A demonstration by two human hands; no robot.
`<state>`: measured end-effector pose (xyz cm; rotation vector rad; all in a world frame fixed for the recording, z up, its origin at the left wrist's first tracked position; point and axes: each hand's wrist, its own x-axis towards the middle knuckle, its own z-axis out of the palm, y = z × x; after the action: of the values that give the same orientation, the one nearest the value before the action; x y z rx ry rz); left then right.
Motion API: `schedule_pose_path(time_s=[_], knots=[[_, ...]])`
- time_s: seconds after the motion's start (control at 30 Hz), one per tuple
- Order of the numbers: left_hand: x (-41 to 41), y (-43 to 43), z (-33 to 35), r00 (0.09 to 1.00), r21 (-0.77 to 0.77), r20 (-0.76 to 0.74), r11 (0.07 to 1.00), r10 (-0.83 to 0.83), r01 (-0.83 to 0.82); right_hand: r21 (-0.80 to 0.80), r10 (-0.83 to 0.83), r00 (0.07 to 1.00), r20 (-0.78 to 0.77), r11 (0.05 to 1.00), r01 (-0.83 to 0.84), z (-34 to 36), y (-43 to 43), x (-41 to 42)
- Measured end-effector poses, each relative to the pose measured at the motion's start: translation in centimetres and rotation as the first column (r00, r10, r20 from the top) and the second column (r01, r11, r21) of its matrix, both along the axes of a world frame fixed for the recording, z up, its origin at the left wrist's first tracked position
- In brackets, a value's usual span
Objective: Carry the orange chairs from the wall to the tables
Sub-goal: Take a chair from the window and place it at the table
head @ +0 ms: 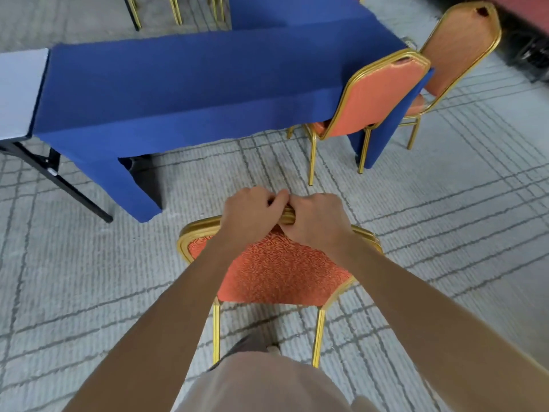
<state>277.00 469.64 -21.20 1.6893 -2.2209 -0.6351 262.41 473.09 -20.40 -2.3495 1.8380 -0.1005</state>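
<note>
Grey carpet, left hand, right hand gripping orange chair backrest top

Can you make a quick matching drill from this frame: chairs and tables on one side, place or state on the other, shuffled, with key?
Things
1. held chair
2. near placed chair
3. far placed chair
4. uncovered table

Place or state
A. at the right end of the blue-covered table, near side
B. bare grey top, far left
C. top rail gripped by left hand and right hand
D. near the top right of the view, beyond the blue cloth's corner

Pairs: 1-C, 2-A, 3-D, 4-B
</note>
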Motion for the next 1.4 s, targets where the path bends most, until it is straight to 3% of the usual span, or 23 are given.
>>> schedule_pose_path(time_s=[0.27, 0.43, 0.53, 0.67, 0.8, 1.17, 1.4], knots=[[-1.1, -8.3, 0.5, 0.997, 0.051, -0.069, 0.998, -0.043, 0.046, 0.008, 0.003, 1.000, -0.005, 1.000, -0.003, 0.7, -8.7, -2.2], [-3.9, -14.8, 0.7, 0.999, -0.089, -0.009, 0.996, -0.031, 0.030, 0.034, -0.047, 0.999, -0.025, 0.998, 0.048, 0.8, -15.7, -4.3], [-4.9, -20.0, 0.8, 0.986, -0.127, 0.105, 0.982, -0.129, 0.142, 0.048, -0.052, 0.998, -0.033, 0.997, 0.053, 0.5, -20.9, -5.6], [-6.2, -26.1, -0.4, 0.962, -0.003, 0.212, 0.984, -0.173, 0.178, 0.132, -0.024, 1.000, 0.003, 0.991, 0.023, 0.8, -26.0, -6.9], [-7.5, -31.4, 0.1, 0.854, -0.073, 0.394, 0.914, -0.342, 0.399, 0.211, 0.008, 0.999, -0.052, 0.977, 0.003, 1.2, -31.9, -8.1], [-7.5, -38.7, 4.3, 0.848, -0.303, 0.474, 0.860, -0.237, 0.410, 0.157, 0.131, 0.972, -0.193, 0.982, -0.102, 6.2, -40.8, -8.4], [-8.5, -40.2, 1.5, 0.849, -0.271, 0.465, 0.872, -0.253, 0.408, 0.215, 0.233, 0.924, -0.302, 0.961, -0.171, 5.1, -42.0, -8.7]])
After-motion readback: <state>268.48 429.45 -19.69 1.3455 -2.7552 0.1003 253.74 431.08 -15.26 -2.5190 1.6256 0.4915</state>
